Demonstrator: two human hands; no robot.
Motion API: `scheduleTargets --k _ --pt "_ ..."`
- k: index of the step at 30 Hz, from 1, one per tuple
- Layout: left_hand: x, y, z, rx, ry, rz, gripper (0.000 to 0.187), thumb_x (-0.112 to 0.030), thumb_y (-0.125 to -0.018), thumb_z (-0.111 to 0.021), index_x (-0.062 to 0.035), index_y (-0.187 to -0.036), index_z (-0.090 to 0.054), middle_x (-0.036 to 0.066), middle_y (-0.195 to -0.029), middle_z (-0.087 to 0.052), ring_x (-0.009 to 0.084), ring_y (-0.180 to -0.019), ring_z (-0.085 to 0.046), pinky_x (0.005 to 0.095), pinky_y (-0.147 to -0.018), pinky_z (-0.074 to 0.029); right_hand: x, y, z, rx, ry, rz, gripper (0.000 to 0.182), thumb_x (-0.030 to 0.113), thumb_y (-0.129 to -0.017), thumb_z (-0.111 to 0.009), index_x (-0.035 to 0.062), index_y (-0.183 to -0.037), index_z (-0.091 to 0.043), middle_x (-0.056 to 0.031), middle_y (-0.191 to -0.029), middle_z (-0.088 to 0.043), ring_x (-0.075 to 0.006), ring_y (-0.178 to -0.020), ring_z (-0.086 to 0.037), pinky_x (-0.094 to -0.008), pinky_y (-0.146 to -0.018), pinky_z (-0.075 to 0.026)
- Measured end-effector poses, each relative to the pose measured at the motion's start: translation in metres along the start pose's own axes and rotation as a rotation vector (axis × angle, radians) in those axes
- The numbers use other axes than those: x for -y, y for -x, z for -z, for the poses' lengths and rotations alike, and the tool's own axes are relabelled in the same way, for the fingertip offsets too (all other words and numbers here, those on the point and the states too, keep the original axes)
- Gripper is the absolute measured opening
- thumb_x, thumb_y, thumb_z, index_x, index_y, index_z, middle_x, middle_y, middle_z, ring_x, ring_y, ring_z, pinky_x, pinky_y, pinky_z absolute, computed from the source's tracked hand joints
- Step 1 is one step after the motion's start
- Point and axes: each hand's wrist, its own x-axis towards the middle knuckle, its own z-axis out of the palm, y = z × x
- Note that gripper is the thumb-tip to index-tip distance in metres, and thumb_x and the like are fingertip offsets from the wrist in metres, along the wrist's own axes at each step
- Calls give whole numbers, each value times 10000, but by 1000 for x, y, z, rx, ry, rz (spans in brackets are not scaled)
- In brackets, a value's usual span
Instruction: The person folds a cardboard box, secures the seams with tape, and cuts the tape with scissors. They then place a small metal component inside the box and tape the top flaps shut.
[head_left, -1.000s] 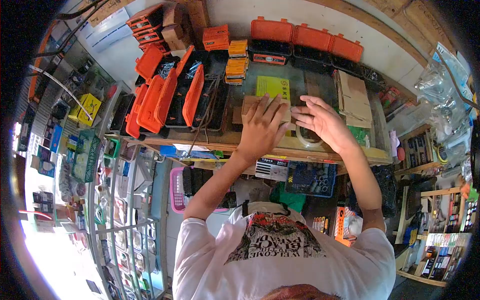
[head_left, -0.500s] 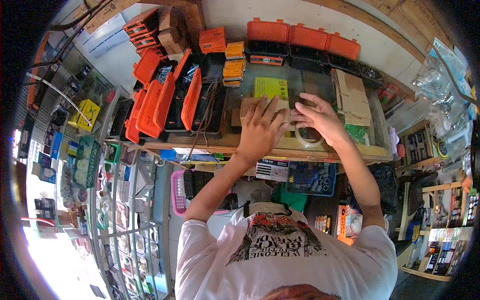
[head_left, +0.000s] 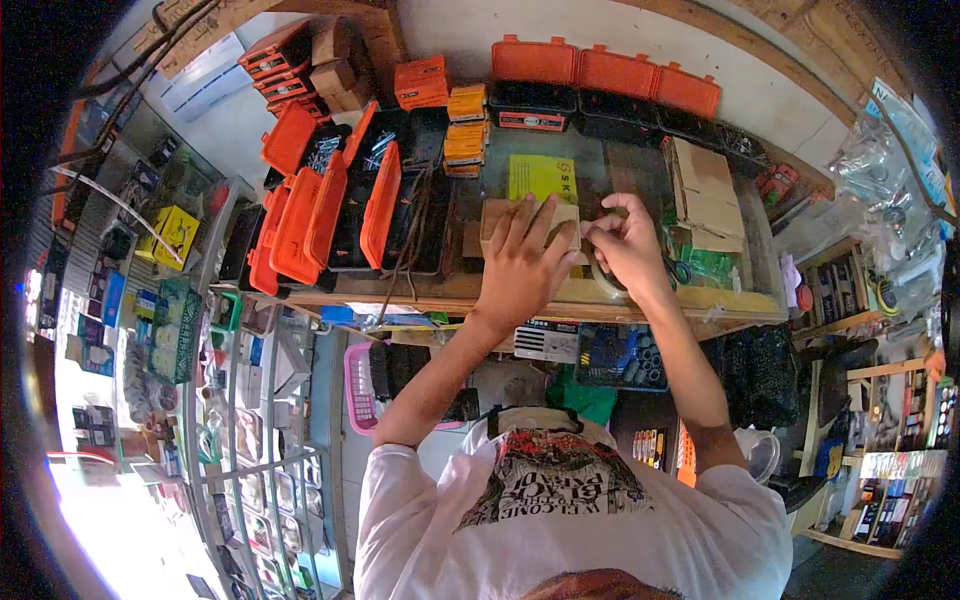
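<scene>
Cardboard box (head_left: pixel 567 214) lies lengthwise left-to-right under left hand (head_left: pixel 525 264).

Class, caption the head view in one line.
Left hand on a brown cardboard box, right hand by its right end, near open orange-lidded black plastic cases.

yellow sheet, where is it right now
At upper centre of the head view, the yellow sheet is just beyond the cardboard box under the left hand, right of the small yellow-orange boxes.
</scene>
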Motion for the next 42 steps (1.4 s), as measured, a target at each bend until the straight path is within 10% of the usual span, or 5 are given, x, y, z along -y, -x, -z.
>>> scheduleTargets --k 17,34,35,38,42 --pt "2 1 1 59 14 2 396 -335 -900 -691 -176 -1260 -651 106 -1520 -484 393 -1367 -452 541 -1109 -365 -20 -19 -4 98 229 7 410 -132 -800 -472 30 -1175 -432 -41 -902 -472 -162 -877 -536 -318 -691 -456" --pt "4 -1 4 27 -2 -31 415 -314 -899 -692 -73 -1228 -618 151 -1455 -525 386 -1346 -466 520 -1111 -372 28 -3 16 3 620 188 412 357 -957 -652 -26 -804 -668 -168 -639 -617 -310 -578 -587 -402 -604 -472" --pt "5 0 1 25 -2 -32 432 -314 -892 -700 -59 -1227 -606 149 -1455 -526 384 -1349 -464 519 -1111 -373 27 -3 11 26 792 192 441 366 -999 -615 -40 -834 -671 -132 -672 -662 -149 -625 -629 -315 -588 -466" --pt "5 0 0 20 16 -24 464 -308 -877 -719 -30 -1219 -573 147 -1459 -528 380 -1352 -465 518 -1107 -377 18 4 -12 -24 894 207 414 337 -982 -540 -14 -820 -687 -277 -838 -678 -482 -812 -659 -559 -750 -503" --pt "3 0 4 20 79 43 472 -298 -863 -733 -27 -1205 -553 145 -1457 -536 384 -1349 -471 522 -1093 -388 18 4 -19 58 800 223 359 291 -1002 -484 -27 -978 -649 -304 -944 -669 -485 -911 -656 -563 -803 -496"
